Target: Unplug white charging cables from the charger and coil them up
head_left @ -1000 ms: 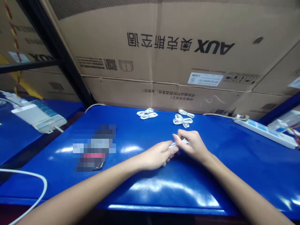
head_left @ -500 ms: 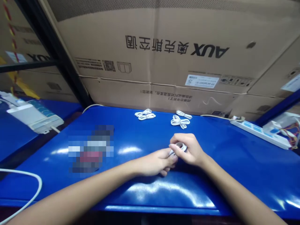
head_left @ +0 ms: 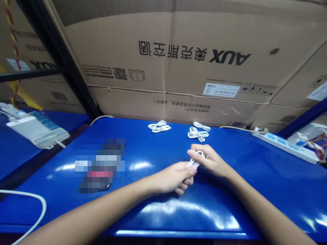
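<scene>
White cable (head_left: 194,162) between both hands, over a blue desk (head_left: 163,149) — long axis slanting away and rightward from the left hand, loop at the far end. Left hand (head_left: 176,178): closed on the near end. Right hand (head_left: 209,160): curled, thumb and fingers about the loop. Just beyond, nearer the right hand — tied cables (head_left: 198,134), before a carton (head_left: 178,75).

Table (head_left: 143,149): smooth, glossy, light mirrored in streaks along near edge | AUX carton (head_left: 158,73) behind far edge: matt cardboard, creased | held cable coil (head_left: 193,163), cable bundles (head_left: 161,129) by far edge: sheathed in smooth plastic | power strip (head_left: 286,145) near far right corner: plastic | shelf post (head_left: 76,81) at far left corner: painted metal
</scene>
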A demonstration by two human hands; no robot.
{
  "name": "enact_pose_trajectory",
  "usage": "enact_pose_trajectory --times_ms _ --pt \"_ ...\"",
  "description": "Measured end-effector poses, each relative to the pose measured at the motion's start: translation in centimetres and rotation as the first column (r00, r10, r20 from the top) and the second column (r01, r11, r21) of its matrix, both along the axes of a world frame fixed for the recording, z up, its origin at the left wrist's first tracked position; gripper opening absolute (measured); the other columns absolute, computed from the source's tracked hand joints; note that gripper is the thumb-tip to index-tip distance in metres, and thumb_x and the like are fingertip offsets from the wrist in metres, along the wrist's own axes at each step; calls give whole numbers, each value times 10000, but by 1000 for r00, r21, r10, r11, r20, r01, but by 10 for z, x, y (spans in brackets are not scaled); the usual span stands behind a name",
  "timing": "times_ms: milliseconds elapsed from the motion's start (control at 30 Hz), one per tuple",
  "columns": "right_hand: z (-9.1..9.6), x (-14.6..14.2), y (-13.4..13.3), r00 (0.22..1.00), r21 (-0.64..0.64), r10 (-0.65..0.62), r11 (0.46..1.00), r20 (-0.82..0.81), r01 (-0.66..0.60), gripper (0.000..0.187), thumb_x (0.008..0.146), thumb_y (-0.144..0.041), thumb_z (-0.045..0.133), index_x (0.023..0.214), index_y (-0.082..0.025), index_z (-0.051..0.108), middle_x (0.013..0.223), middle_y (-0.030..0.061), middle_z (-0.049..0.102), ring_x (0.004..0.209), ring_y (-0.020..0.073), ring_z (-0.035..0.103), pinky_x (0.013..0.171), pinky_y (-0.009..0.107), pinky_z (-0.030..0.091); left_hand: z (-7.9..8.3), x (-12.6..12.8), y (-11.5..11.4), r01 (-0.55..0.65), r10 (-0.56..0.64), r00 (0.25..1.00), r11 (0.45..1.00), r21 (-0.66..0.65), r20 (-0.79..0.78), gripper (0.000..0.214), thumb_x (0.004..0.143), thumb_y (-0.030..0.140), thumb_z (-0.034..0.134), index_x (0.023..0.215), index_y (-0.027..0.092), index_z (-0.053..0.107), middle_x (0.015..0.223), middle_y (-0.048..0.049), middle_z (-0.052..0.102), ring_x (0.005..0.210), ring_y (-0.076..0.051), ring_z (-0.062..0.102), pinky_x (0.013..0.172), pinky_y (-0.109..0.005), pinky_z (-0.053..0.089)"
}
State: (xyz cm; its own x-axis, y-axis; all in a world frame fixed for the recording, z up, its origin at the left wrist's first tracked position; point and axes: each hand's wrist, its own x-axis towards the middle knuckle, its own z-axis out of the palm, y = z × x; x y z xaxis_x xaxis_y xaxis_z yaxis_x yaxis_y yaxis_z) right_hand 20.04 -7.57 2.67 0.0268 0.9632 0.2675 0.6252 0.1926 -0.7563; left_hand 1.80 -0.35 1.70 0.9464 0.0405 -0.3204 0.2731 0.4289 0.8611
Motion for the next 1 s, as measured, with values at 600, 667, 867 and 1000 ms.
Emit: enact_pose_trajectory --times_ms 600,667,867,1000 --pt "-11 97 -1 972 -174 46 985 230 -5 245 902 -421 675 1027 -254 804 969 93 687 905 255 643 868 393 495 -24 10 9 -376 369 927 907 188 72 294 960 487 533 950 210 437 687 74 384 509 -73 297 460 -187 306" --pt "-15 94 2 982 -173 46 985 183 -14 229 896 -440 696 936 -237 794 941 96 686 901 251 628 869 388 485 -24 9 8 -368 360 930 908 200 75 291 963 490 525 962 209 447 695 71 386 518 -78 306 468 -188 305" --pt "-16 63 9 997 -190 -22 982 -70 8 293 809 -467 780 788 -183 713 776 42 687 722 200 608 675 320 489 -22 4 6 -344 324 939 898 274 118 293 995 498 476 953 209 459 720 59 395 539 -91 314 503 -218 319" --pt "-19 21 14 945 -199 -125 978 -303 66 362 860 -522 699 899 -162 696 724 25 666 572 154 582 522 270 449 -14 -3 9 -245 105 965 697 674 242 307 1057 426 366 1091 192 561 834 -13 562 709 -156 514 686 -290 427"
